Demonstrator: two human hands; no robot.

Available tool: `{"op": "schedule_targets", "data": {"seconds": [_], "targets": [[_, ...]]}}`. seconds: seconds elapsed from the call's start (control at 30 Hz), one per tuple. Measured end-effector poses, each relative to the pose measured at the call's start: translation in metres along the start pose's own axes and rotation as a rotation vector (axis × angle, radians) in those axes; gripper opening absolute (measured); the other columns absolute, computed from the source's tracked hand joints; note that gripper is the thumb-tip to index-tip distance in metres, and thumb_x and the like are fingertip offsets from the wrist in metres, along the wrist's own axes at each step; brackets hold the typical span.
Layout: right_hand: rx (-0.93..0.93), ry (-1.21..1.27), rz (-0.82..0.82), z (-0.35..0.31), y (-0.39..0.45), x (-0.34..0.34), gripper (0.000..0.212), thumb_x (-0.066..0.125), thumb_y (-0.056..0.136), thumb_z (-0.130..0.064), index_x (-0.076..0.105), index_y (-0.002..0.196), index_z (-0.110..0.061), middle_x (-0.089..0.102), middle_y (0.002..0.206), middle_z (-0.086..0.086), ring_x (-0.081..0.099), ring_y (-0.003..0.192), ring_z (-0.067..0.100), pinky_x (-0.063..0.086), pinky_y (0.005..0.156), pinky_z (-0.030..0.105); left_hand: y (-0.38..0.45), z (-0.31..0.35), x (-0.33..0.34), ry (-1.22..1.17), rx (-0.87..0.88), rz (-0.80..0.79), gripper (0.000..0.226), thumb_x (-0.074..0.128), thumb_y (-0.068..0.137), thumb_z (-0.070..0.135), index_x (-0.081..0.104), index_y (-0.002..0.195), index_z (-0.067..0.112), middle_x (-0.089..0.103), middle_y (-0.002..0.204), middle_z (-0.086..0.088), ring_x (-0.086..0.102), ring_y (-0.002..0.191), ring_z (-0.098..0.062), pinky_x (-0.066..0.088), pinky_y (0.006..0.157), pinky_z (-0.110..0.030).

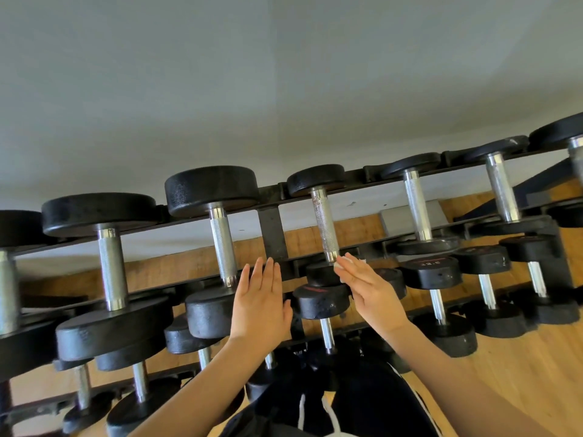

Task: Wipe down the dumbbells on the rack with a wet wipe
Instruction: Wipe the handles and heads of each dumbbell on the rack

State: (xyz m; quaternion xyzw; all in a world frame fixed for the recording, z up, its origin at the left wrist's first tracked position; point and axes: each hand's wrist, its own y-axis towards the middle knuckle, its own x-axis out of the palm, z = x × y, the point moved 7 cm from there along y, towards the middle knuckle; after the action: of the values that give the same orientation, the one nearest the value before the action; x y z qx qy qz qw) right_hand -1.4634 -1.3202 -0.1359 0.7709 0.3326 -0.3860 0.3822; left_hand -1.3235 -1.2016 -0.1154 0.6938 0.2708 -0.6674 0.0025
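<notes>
Nearest the camera, the left hand (pixel 262 298) is reaching forward flat, fingers straight, grasping nothing. The right hand (pixel 369 288) is extending straight fingers, pressing a white wet wipe (pixel 342 266) against the lower end of a dumbbell (pixel 321 222) handle. Beyond, that dumbbell is lying across the top tier of the black rack (pixel 273 234), between neighbouring dumbbells.
</notes>
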Motion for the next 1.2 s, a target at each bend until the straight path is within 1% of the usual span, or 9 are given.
{"op": "schedule_targets", "data": {"seconds": [0.17,0.3,0.43,0.5,0.6,0.73,0.8,0.87,1.2], "targets": [[0.468,0.161,0.156,0.034,-0.012,-0.002,0.041,0.057,0.084,0.016,0.059,0.122,0.003,0.051,0.130,0.006,0.053,0.121,0.032,0.024,0.105,0.005,0.001,0.000,0.002,0.019,0.000,0.027,0.068,0.015,0.102,0.045,-0.005,0.153,0.006,-0.006,0.162,-0.011,-0.010,0.149,-0.027,-0.022,0.108,-0.043],[0.097,0.071,0.054,0.009,-0.002,0.004,0.037,0.045,0.087,-0.003,0.058,0.122,0.002,0.055,0.131,0.015,0.042,0.128,0.025,0.018,0.114,0.017,0.006,0.000,0.007,0.037,-0.049,0.020,0.068,0.009,0.099,0.046,0.003,0.152,0.005,0.003,0.162,-0.013,0.001,0.150,-0.029,-0.019,0.112,-0.044],[-0.394,-0.125,-0.144,-0.015,0.012,0.011,0.031,0.057,0.083,-0.006,0.068,0.111,-0.005,0.064,0.123,0.008,0.049,0.124,0.024,0.036,0.108,0.037,0.008,0.002,0.007,-0.090,-0.063,0.026,0.068,0.029,0.088,0.045,0.058,0.128,-0.002,0.056,0.135,-0.019,0.052,0.127,-0.034,0.015,0.112,-0.046],[-0.464,-0.138,-0.236,-0.011,0.016,0.014,0.042,0.075,0.072,-0.005,0.068,0.113,-0.009,0.063,0.124,0.005,0.054,0.122,0.024,0.044,0.101,0.040,0.008,0.003,0.009,-0.108,-0.061,-0.002,0.066,0.032,0.086,0.044,0.062,0.124,-0.002,0.060,0.130,-0.019,0.056,0.124,-0.034,0.019,0.109,-0.046],[-0.301,0.009,-0.224,0.011,0.021,0.006,0.052,0.081,0.065,0.005,0.067,0.114,-0.005,0.064,0.123,0.009,0.059,0.117,0.025,0.046,0.098,0.037,0.008,0.004,0.009,-0.136,-0.102,-0.034,0.066,0.033,0.087,0.044,0.063,0.124,-0.002,0.059,0.132,-0.018,0.055,0.125,-0.033,0.017,0.111,-0.046],[-0.040,0.140,-0.113,0.050,0.033,-0.013,0.052,0.075,0.068,0.016,0.065,0.117,-0.001,0.061,0.125,0.011,0.056,0.117,0.023,0.024,0.110,0.015,0.005,0.014,-0.008,-0.302,-0.263,0.054,0.072,0.025,0.092,0.047,0.043,0.142,-0.001,0.034,0.152,-0.018,0.026,0.144,-0.029,-0.004,0.118,-0.041],[-0.056,0.150,-0.113,0.053,0.051,-0.020,0.046,0.072,0.073,0.012,0.065,0.117,-0.001,0.061,0.125,0.012,0.057,0.116,0.024,0.031,0.108,0.020,0.010,0.032,-0.009,-0.371,-0.256,0.082,0.073,0.019,0.099,0.051,0.007,0.154,0.004,-0.003,0.162,-0.012,-0.012,0.148,-0.023,-0.019,0.115,-0.036],[-0.098,0.146,-0.134,0.049,0.076,-0.027,0.040,0.070,0.078,0.006,0.065,0.117,-0.002,0.061,0.125,0.013,0.061,0.112,0.026,0.046,0.099,0.032,0.020,0.049,-0.007,-0.451,-0.273,0.029,0.078,0.020,0.101,0.055,-0.011,0.153,0.006,-0.020,0.160,-0.010,-0.029,0.142,-0.022,-0.019,0.114,-0.036],[-0.412,0.017,-0.266,0.036,0.145,0.003,0.035,0.076,0.069,0.009,0.069,0.103,0.004,0.066,0.111,0.019,0.065,0.102,0.034,0.053,0.086,0.047,0.041,0.085,0.019,-0.654,-0.417,-0.118,0.096,0.027,0.095,0.066,-0.021,0.149,0.003,-0.021,0.159,-0.014,-0.023,0.146,-0.026,-0.009,0.118,-0.037]]}}
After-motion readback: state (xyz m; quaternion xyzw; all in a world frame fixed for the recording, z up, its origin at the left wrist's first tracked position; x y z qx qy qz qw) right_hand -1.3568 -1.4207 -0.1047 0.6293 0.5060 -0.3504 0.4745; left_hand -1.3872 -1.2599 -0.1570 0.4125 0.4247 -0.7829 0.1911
